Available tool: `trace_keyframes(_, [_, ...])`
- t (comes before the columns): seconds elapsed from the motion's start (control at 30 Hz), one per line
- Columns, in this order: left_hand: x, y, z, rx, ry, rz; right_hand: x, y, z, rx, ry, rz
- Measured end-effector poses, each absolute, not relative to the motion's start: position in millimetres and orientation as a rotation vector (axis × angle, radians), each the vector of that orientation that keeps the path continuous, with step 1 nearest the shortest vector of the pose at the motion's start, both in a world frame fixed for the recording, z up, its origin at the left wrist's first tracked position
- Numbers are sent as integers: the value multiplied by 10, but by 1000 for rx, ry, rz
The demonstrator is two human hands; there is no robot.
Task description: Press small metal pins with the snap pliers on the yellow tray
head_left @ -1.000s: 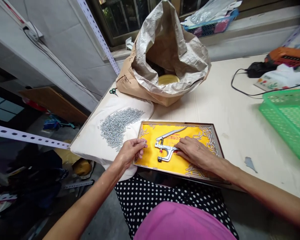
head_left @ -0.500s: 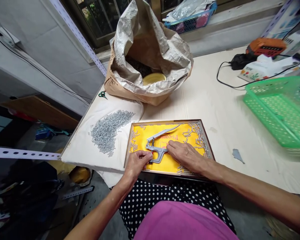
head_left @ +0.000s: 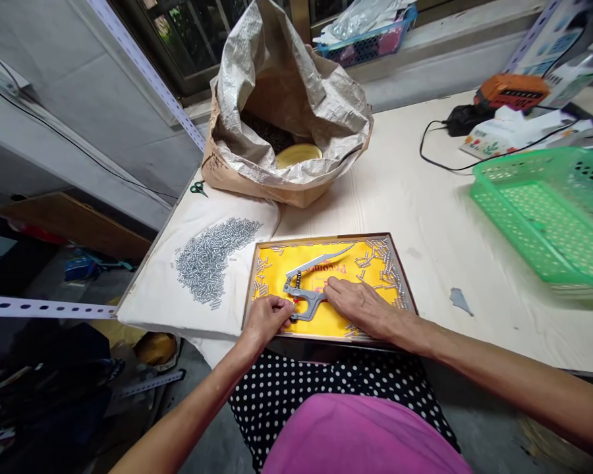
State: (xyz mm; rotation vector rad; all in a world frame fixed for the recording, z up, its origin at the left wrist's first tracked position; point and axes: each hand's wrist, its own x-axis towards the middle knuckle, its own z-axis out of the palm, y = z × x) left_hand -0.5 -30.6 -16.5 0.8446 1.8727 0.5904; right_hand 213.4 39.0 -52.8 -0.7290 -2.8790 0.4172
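Your left hand is now closing in at the pliers' mouth, its grip unclear; your right hand is grasping their handle. Both are seemingly working one tool.

At the front edge of the table: tray. Holds pliers in the middle, loose pins toward both ends. Left of the tray: cloth, carrying a pile of pins. Behind the tray: sack, containing a bowl. Just left of the sack: scissors. Right of the tray: basket. Behind the basket: box and power adapter.
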Motion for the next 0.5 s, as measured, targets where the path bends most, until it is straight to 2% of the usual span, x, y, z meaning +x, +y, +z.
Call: trace_keyframes(0.5, [-61,-136,-79,846,1800,354,2134,394,-608,-732,-2852,437])
